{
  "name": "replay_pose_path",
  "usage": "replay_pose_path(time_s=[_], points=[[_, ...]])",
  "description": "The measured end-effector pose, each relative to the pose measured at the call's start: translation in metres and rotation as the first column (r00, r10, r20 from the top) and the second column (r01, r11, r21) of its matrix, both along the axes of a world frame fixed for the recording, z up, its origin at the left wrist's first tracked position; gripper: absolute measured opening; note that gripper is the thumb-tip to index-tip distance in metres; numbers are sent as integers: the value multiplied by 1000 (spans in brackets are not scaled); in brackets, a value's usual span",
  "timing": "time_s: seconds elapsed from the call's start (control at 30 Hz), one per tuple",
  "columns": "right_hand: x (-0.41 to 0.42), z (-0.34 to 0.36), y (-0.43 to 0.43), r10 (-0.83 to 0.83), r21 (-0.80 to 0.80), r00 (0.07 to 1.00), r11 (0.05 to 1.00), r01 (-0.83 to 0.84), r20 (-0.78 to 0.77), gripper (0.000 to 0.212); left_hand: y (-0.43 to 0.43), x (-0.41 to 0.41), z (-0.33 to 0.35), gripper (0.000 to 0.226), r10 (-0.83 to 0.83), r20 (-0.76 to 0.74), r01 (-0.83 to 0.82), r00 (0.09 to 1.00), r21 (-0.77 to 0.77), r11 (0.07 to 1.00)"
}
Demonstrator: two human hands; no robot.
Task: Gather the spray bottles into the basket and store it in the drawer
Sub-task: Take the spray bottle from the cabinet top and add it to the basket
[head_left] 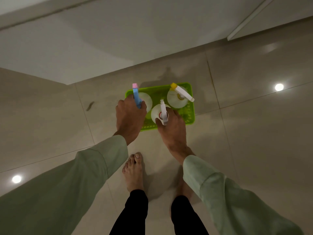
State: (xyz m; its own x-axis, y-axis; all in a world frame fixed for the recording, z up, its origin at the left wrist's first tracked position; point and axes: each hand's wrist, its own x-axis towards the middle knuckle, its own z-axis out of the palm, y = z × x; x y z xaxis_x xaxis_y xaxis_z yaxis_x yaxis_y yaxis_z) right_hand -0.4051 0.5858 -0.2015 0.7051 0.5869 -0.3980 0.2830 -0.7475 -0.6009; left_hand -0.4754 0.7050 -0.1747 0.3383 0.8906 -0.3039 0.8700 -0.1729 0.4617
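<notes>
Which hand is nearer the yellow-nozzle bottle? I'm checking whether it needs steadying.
Right. The right hand grips the neighbouring white-trigger bottle; the left hand is across the basket from the yellow-nozzle bottle.

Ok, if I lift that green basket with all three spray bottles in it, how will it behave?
The green basket looks like thin perforated plastic, so it may flex under load. The three spray bottles stand tall above its low rim and could tip or slide. Bottles sit toward both ends, so gripping both ends seems steadier.

I see one green basket [188, 114]. It has three spray bottles: one with a blue top [136, 97], one with a white top [163, 112], one with a yellow tip [179, 94]. I see my two hands and two bare feet.
</notes>
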Motion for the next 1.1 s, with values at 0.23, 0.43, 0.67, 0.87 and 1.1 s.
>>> replay_pose_path(time_s=[0.23,0.43,0.67,0.87,1.1], points=[[18,30,-13,-85,207,892,978,-10,444,50,3,-5,1,29,-25,-22,24,999,-17,1000],[76,35,1,179,-147,873,981,-124,453,48,4,1,2,37,1,-70,-4,998,-46,999],[94,19,15,299,-244,872,945,-217,387,27,2,5,0,35,5,-58,-7,998,-48,999],[82,14,16,274,-259,870,950,-176,411,29,0,6,1,34,5,-52,-7,999,-45,999],[80,10,18,214,-230,878,965,-123,428,30,3,7,-2,33,7,-48,-8,999,-35,999]])
